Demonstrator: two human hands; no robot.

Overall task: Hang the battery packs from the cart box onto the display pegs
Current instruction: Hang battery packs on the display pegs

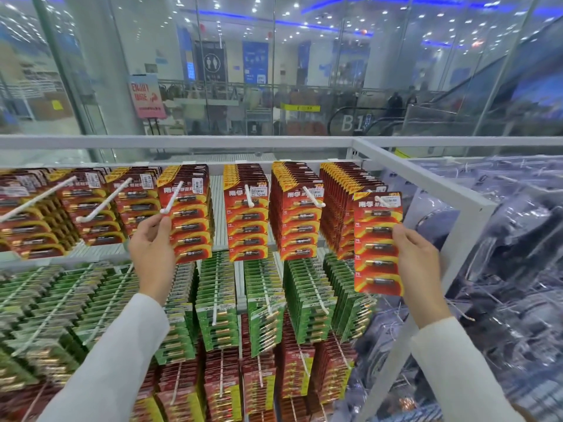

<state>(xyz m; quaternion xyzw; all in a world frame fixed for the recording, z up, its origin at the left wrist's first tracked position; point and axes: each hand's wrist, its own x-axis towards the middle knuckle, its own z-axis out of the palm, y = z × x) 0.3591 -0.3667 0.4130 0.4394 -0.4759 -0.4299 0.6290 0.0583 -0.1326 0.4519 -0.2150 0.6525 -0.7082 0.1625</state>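
Note:
Red battery packs hang in rows on white pegs along the top of the display. My left hand [151, 245] pinches the left edge of a red battery pack [190, 217] that hangs at the front of a white peg [172, 199]. My right hand [416, 251] grips the right edge of another red battery pack [377, 239], held upright at the tip of the rightmost white peg [383, 201]. Whether that pack's hole is over the peg I cannot tell. The cart box is out of view.
Green battery packs [265, 300] fill the pegs of the row below, and more red packs [259, 385] hang under those. A white metal frame post [426, 184] runs along the right, with clear plastic-bagged goods [502, 254] beyond it. A glass wall stands behind the display.

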